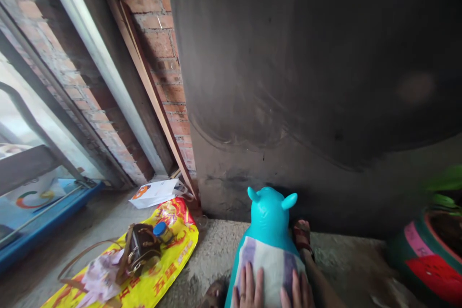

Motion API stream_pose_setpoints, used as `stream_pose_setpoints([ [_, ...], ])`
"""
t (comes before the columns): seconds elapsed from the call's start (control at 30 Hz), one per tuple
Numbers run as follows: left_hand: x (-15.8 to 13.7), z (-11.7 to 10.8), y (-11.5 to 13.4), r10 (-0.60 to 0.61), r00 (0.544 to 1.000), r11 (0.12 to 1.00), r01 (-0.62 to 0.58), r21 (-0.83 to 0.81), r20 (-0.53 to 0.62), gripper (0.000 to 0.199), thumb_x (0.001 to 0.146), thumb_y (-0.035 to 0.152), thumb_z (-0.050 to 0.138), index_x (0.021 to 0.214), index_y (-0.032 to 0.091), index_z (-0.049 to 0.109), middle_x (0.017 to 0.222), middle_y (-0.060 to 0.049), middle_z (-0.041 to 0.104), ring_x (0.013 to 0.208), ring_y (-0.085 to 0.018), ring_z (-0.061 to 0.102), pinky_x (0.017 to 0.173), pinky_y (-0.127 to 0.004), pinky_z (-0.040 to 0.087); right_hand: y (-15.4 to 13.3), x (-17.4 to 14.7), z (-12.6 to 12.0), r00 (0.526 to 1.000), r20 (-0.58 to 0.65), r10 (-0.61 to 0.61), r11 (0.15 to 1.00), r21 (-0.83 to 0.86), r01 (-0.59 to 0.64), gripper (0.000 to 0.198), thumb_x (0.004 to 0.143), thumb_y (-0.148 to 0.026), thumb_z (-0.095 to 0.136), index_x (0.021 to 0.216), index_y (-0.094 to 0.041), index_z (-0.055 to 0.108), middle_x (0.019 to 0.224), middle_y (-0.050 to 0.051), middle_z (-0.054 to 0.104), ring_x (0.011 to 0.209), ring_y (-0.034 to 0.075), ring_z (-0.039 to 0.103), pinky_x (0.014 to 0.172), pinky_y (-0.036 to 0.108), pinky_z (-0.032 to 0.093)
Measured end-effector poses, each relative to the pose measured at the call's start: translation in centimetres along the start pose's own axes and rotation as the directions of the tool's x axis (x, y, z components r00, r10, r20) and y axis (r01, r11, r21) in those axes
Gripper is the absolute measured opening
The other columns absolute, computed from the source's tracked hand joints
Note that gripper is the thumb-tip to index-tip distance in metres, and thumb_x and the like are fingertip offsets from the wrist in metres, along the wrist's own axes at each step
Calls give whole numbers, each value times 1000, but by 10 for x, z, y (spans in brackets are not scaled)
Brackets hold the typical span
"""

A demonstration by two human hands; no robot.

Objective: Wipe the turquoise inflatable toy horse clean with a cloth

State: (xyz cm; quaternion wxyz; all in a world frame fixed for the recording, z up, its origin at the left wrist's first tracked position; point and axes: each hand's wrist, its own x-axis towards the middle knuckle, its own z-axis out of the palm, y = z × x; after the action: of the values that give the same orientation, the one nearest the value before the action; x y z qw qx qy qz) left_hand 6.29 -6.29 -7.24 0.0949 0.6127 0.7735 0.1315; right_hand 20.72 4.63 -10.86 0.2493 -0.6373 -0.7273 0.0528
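Between my feet stands a turquoise inflatable animal toy with two ears, its head toward the dark wall. A white towel with purple stripes lies over its back. My left hand rests flat on the towel's left part, fingers spread. On the towel's right part lies my right hand, its fingers stretched out and only partly in view. Both palms are cut off by the bottom edge, and neither hand grips anything that I can see.
On the left, a yellow plastic sack bears a brown handbag, a blue-lidded jar and a pale pink cloth. A white paper bag lies behind. A green plant pot stands right; a dark wall panel rises ahead.
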Motion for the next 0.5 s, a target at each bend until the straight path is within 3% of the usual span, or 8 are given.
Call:
stream_pose_setpoints([
  [0.1, 0, -6, 7, -13, 999, 999, 15, -46, 50, 50, 85, 55, 56, 134, 48, 49, 136, 5, 57, 131, -31, 45, 100, -54, 46, 10, 43, -9, 1000, 4, -3, 1000, 2, 3, 67, 91, -66, 20, 140, -29, 46, 137, 6, 56, 127, 31, 52, 97, 50, 49],
  [0.17, 22, -12, 18, -2, 999, 998, 4, -60, 40, 52, 87, 57, 56, 136, 40, 48, 142, 0, 50, 132, -28, 43, 107, -54, 39, 11, 66, -10, 1000, 11, -9, 1000, 7, 9, 65, 94, -60, 13, 143, -29, 43, 134, 4, 58, 128, 29, 51, 97, 50, 49],
  [0.27, 81, -30, 41, 12, 1000, 997, -11, -74, 10, 59, 85, 63, 56, 133, 28, 53, 147, -7, 44, 133, -28, 40, 113, -53, 31, 6, 80, -11, 999, 27, -24, 1000, 15, 23, 64, 94, -57, 9, 144, -32, 41, 132, 0, 60, 131, 32, 48, 92, 49, 52],
  [0.33, 124, -50, 59, 31, 999, 996, -33, -77, -27, 68, 82, 70, 51, 135, 28, 50, 146, -5, 46, 134, -27, 38, 115, -55, 25, -1, 75, -15, 999, 38, -34, 999, 14, 33, 63, 94, -56, 13, 144, -32, 41, 135, -1, 58, 132, 33, 46, 92, 50, 52],
  [0.4, 156, -73, 78, 66, 994, 995, -72, -68, -88, 63, 88, 72, 36, 125, 27, 58, 130, -8, 60, 126, -27, 45, 118, -55, 13, -11, 56, -20, 998, 49, -44, 999, 9, 44, 60, 93, -56, 18, 143, -33, 43, 140, -1, 54, 133, 34, 45, 94, 51, 51],
  [0.5, 173, -102, 97, 164, 951, 986, -167, 11, -261, 64, 95, 64, 15, 103, 26, 66, 100, -7, 69, 101, -24, 58, 120, -53, 0, -33, 7, -25, 995, 75, -70, 998, -2, 71, 57, 91, -56, 30, 140, -33, 47, 145, 2, 49, 134, 36, 44, 94, 54, 50],
])
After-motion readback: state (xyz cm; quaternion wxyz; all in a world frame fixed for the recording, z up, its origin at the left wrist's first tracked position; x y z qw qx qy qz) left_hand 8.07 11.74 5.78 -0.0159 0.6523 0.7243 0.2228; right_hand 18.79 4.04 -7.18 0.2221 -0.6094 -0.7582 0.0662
